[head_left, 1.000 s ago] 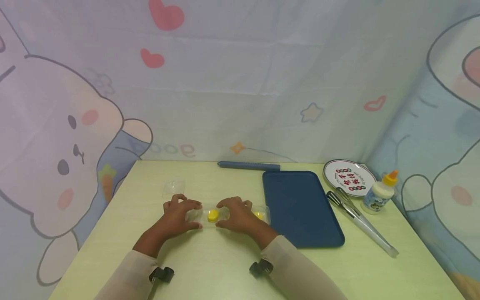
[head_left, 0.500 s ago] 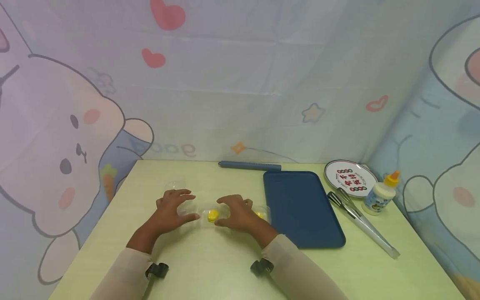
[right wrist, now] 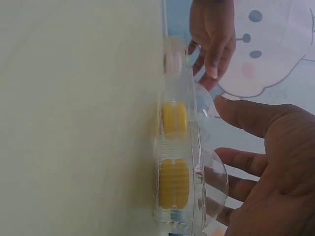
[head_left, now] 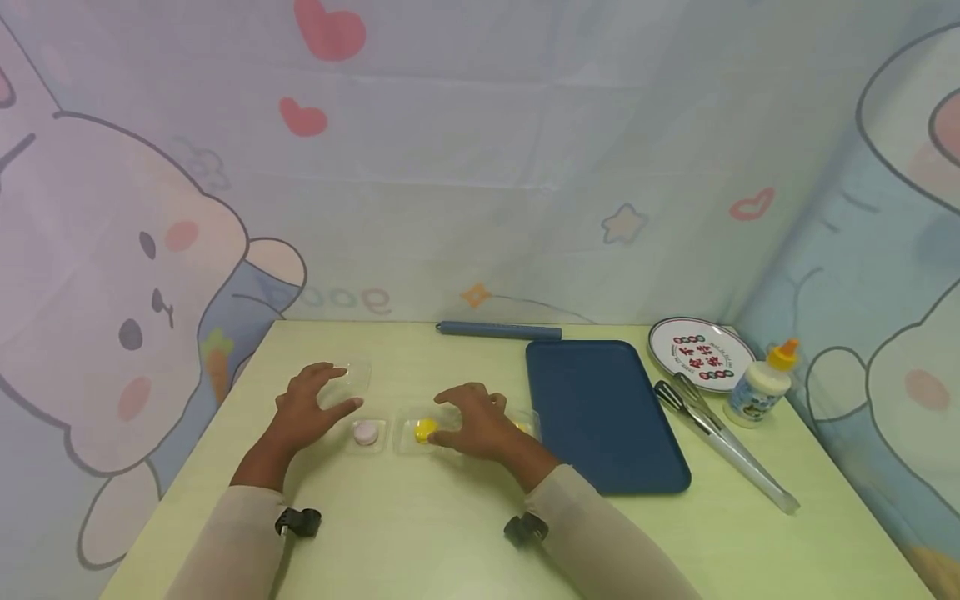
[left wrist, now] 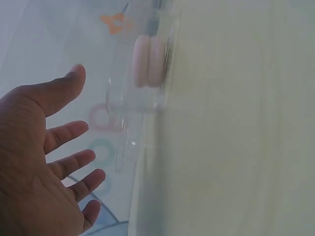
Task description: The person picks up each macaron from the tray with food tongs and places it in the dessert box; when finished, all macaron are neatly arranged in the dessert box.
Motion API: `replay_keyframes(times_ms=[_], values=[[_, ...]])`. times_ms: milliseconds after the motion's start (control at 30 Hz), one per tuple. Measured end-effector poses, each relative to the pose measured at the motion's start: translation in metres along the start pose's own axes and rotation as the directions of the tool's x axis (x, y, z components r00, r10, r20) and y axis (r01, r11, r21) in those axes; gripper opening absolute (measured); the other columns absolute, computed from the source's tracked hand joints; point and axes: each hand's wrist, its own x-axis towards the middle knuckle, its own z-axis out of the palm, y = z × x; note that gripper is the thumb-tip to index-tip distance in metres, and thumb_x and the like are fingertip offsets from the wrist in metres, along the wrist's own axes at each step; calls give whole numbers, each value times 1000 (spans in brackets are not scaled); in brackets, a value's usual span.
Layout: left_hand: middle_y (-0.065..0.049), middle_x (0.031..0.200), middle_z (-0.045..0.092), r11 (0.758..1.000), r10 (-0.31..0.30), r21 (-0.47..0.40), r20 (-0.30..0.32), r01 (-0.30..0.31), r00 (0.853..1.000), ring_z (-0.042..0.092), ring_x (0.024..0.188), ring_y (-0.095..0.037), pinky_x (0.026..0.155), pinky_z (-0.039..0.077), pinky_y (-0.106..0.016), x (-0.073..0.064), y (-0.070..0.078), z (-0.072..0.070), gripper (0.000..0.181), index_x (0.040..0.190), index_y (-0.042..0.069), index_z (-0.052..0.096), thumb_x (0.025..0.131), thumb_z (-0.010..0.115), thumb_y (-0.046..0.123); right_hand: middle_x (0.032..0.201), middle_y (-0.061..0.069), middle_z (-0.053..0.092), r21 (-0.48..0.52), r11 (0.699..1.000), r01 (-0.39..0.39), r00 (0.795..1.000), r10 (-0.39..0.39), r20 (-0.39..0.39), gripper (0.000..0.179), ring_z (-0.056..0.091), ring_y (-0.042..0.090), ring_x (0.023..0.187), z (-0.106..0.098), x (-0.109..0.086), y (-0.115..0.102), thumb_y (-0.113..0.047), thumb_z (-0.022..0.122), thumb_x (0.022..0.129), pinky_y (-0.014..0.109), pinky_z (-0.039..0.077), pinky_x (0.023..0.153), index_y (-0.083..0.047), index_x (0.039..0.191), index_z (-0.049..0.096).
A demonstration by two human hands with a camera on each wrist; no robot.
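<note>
A pale pink macaron (head_left: 366, 432) lies in a clear plastic box. My left hand (head_left: 306, 410) hovers up and to the left of it, fingers spread, holding nothing. In the left wrist view, a gap separates the pink macaron (left wrist: 149, 61) from my thumb (left wrist: 69, 89). To the right, a yellow macaron (head_left: 425, 430) sits in another clear box. Over that box my right hand (head_left: 476, 423) is held with thumb and fingers apart. A second yellow macaron (right wrist: 173, 184) has a clear domed lid (right wrist: 215, 182); some right fingers show through the dome, and touching cannot be told.
A clear plastic piece (head_left: 358, 377) lies behind my left hand. A dark blue tray (head_left: 603, 417) is to the right. Beyond it are metal tongs (head_left: 723, 446), a printed plate (head_left: 699, 356) and a white bottle (head_left: 759, 387). A grey-blue bar (head_left: 498, 331) lies along the back edge.
My left hand has moved left and away from the boxes, uncovering the pink macaron in its box. My right hand has stayed almost in place.
</note>
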Motion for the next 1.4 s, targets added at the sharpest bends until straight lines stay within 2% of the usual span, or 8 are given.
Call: replay_keyframes(times_ms=[267, 500, 633, 867, 1033, 1233, 1400], values=[[-31, 174, 27, 996, -80, -41, 16, 80, 997, 25, 160, -60, 113, 16, -93, 5, -17, -6, 77, 163, 4, 45, 103, 75, 42, 155, 9, 61, 13, 999, 33, 999, -34, 14, 60, 38, 36, 157, 0, -2, -1, -39, 81, 98, 71, 21, 122, -13, 149, 63], [-29, 178, 21, 976, -90, -199, 11, 91, 996, 27, 161, -56, 127, 26, -77, 14, -34, -3, 81, 167, 4, 39, 103, 77, 35, 154, 7, 62, 7, 998, 58, 998, -58, 21, 57, 40, 34, 156, 2, -2, 0, -39, 80, 100, 70, 22, 121, -12, 147, 64], [-28, 180, 18, 967, -92, -236, 16, 94, 996, 15, 166, -55, 131, 18, -76, 19, -41, -3, 85, 168, 4, 36, 101, 79, 32, 151, 7, 64, 20, 997, 77, 997, -77, 4, 54, 42, 33, 154, 1, -1, 2, -38, 79, 100, 70, 24, 120, -12, 145, 66], [-28, 180, 21, 966, -103, -233, 37, 108, 994, 15, 167, -54, 132, 16, -74, 27, -54, -2, 91, 170, 6, 33, 98, 82, 31, 149, 6, 65, 24, 995, 98, 995, -97, -9, 50, 46, 31, 151, 1, 0, 3, -39, 79, 100, 68, 28, 117, -13, 142, 68], [-26, 181, 19, 961, -98, -249, 89, 117, 991, 13, 168, -54, 132, 14, -75, 35, -56, -1, 98, 172, 10, 29, 96, 85, 35, 149, 7, 65, 37, 994, 105, 994, -105, -9, 48, 47, 32, 150, 0, -2, 3, -36, 79, 101, 67, 28, 118, -12, 141, 68], [-23, 182, 18, 972, -141, -167, 146, 165, 979, 14, 167, -57, 130, 17, -78, 38, -54, -1, 102, 174, 18, 26, 95, 84, 44, 147, 9, 66, 31, 993, 114, 993, -114, -16, 45, 50, 32, 147, 1, -2, 5, -34, 80, 100, 66, 29, 115, -12, 137, 70], [-24, 181, 21, 984, -135, -95, 162, 152, 978, 14, 162, -64, 123, 15, -85, 39, -54, -2, 102, 174, 20, 26, 94, 82, 51, 146, 9, 67, 30, 992, 124, 992, -124, -9, 44, 52, 32, 146, 1, -3, 5, -34, 80, 100, 66, 30, 113, -11, 137, 70]])
